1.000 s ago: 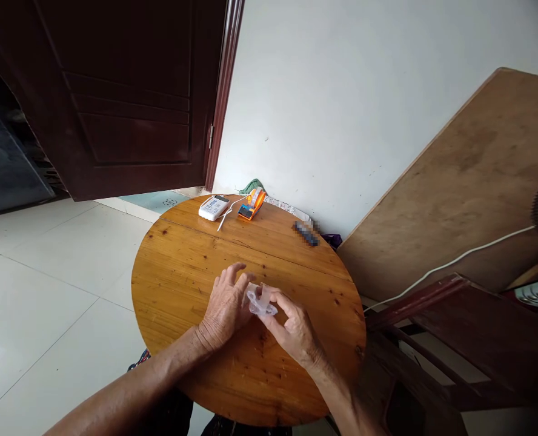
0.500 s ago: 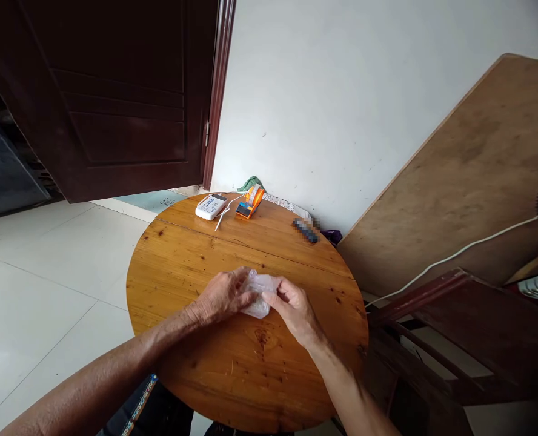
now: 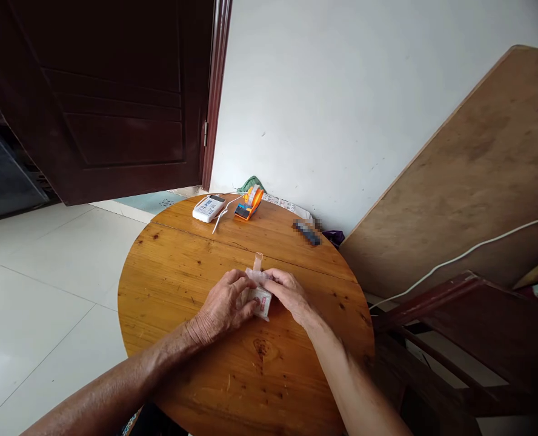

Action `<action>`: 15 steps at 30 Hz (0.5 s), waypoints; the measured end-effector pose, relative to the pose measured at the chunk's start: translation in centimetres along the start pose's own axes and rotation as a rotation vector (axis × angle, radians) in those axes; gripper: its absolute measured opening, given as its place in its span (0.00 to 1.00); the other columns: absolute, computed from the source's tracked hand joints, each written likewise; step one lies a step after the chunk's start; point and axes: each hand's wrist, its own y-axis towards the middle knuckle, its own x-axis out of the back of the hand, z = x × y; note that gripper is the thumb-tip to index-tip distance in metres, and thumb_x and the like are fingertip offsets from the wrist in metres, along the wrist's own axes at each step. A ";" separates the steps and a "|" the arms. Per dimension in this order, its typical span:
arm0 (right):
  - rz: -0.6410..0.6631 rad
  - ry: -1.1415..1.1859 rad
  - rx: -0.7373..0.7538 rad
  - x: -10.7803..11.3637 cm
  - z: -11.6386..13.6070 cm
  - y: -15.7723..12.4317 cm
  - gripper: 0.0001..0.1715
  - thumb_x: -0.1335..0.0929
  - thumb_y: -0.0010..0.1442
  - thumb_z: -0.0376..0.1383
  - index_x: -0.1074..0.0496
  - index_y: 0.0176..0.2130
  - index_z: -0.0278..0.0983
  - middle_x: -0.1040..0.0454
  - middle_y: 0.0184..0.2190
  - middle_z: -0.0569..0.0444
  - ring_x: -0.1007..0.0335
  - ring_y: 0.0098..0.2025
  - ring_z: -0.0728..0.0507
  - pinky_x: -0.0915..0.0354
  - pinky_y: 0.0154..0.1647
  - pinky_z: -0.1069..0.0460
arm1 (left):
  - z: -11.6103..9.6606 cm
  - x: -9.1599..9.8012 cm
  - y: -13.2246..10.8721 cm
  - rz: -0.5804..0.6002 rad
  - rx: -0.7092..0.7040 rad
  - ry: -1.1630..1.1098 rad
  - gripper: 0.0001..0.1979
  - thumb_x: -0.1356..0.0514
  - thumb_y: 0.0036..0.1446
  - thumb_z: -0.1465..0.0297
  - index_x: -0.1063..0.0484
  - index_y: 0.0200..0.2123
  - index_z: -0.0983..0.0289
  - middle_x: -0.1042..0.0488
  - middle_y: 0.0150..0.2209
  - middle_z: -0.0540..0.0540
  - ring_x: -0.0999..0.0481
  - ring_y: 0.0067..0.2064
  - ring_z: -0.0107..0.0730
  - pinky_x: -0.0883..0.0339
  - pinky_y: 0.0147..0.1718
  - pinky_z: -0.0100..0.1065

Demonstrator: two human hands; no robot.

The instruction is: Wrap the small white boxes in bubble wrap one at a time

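Note:
A small package in translucent plastic wrap [image 3: 263,298] lies on the round wooden table [image 3: 169,266], with red print showing on its pale face. From its far end a strip of clear tape [image 3: 258,261] sticks out over the wood. My left hand [image 3: 226,303] grips the package's left side, thumb on the near part and curled fingers on the wrap. On the right, my right hand [image 3: 287,293] presses its fingers together on the wrap's far part; its fingertips are partly hidden there.
Toward the table's far edge are a white device with a cord [image 3: 208,208], an orange tape dispenser [image 3: 249,203] and a blurred dark object [image 3: 307,232]. Beyond stands a white wall [image 3: 314,109], with a dark door [image 3: 128,97] at left and a leaning wooden board [image 3: 469,157] at right.
The package has turned so that its red print shows. The tape strip now sticks out at the far end. My right hand has shifted slightly farther onto the wrap.

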 end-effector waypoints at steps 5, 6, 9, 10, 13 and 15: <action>-0.036 0.125 0.014 -0.9 0.3 2.0 0.17 0.30 0.48 0.48 0.27 0.23 0.36 0.32 0.21 0.59 0.40 0.26 0.49 0.44 0.29 0.53 | 0.3 0.1 0.8 0.044 0.054 -0.030 0.13 0.39 0.57 0.69 0.26 0.46 0.61 0.28 0.44 0.55 0.27 0.46 0.38 0.31 0.48 0.38; -0.048 0.162 0.022 -1.0 0.3 2.3 0.17 0.29 0.48 0.47 0.28 0.23 0.36 0.33 0.21 0.60 0.41 0.25 0.49 0.44 0.29 0.53 | 0.3 0.1 0.8 0.041 0.069 -0.029 0.13 0.38 0.57 0.69 0.26 0.46 0.61 0.28 0.44 0.55 0.27 0.46 0.38 0.31 0.48 0.38; -0.102 0.226 0.079 -1.0 0.1 2.2 0.14 0.30 0.49 0.46 0.27 0.26 0.37 0.33 0.22 0.60 0.41 0.26 0.50 0.43 0.30 0.53 | 0.3 0.2 0.9 0.038 0.125 -0.031 0.13 0.38 0.57 0.68 0.25 0.46 0.62 0.28 0.43 0.56 0.27 0.44 0.37 0.31 0.47 0.40; -0.123 0.231 0.109 -0.9 0.0 2.0 0.13 0.30 0.50 0.45 0.27 0.27 0.37 0.31 0.23 0.60 0.40 0.26 0.49 0.42 0.31 0.53 | 0.3 0.2 1.0 0.042 0.140 -0.039 0.13 0.38 0.57 0.68 0.25 0.46 0.62 0.28 0.43 0.56 0.27 0.43 0.37 0.31 0.47 0.40; -0.132 0.165 0.215 -0.7 0.2 0.8 0.10 0.32 0.53 0.42 0.26 0.28 0.37 0.27 0.27 0.57 0.35 0.30 0.48 0.39 0.34 0.53 | 0.3 0.1 1.2 0.041 0.161 -0.064 0.13 0.37 0.56 0.69 0.25 0.46 0.62 0.29 0.42 0.55 0.27 0.42 0.36 0.30 0.46 0.39; -0.111 0.078 0.280 -0.6 0.5 -0.1 0.09 0.33 0.55 0.40 0.27 0.30 0.37 0.26 0.28 0.57 0.33 0.31 0.47 0.37 0.35 0.53 | 0.5 0.0 1.2 0.013 0.170 -0.069 0.13 0.36 0.54 0.70 0.26 0.45 0.62 0.29 0.43 0.55 0.27 0.43 0.36 0.30 0.46 0.39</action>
